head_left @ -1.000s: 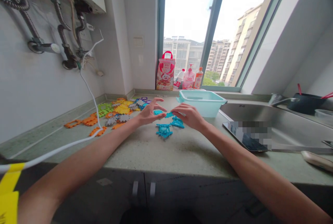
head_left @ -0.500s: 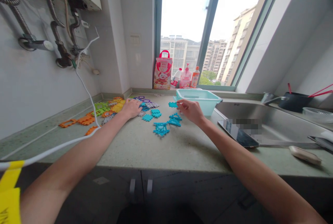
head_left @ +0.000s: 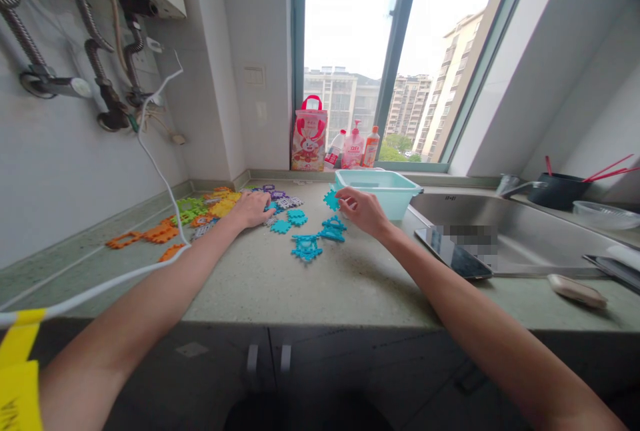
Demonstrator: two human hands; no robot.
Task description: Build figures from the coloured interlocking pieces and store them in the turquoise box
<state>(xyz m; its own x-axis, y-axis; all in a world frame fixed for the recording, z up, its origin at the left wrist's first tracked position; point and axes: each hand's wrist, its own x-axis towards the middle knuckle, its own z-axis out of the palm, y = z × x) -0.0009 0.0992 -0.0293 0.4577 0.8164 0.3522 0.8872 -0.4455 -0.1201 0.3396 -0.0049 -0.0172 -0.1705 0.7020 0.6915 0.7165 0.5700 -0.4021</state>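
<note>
The fingers point(head_left: 349, 195) of our right hand point(head_left: 369, 214) pinched the edge of a blue tile point(head_left: 330, 199), which stood out just left of their tips; the tub point(head_left: 403, 203) lay just beyond and to the right of them; our left hand point(head_left: 251, 209) had its fingers bent down over the pile point(head_left: 227, 205), though we couldn't tell whether they gripped anything; two flat tiles point(head_left: 297, 217) lay between both sets of fingers; nearer us than the right fingers sat two blue frames point(head_left: 307, 249); well to their right lay the phone point(head_left: 453, 254).
</note>
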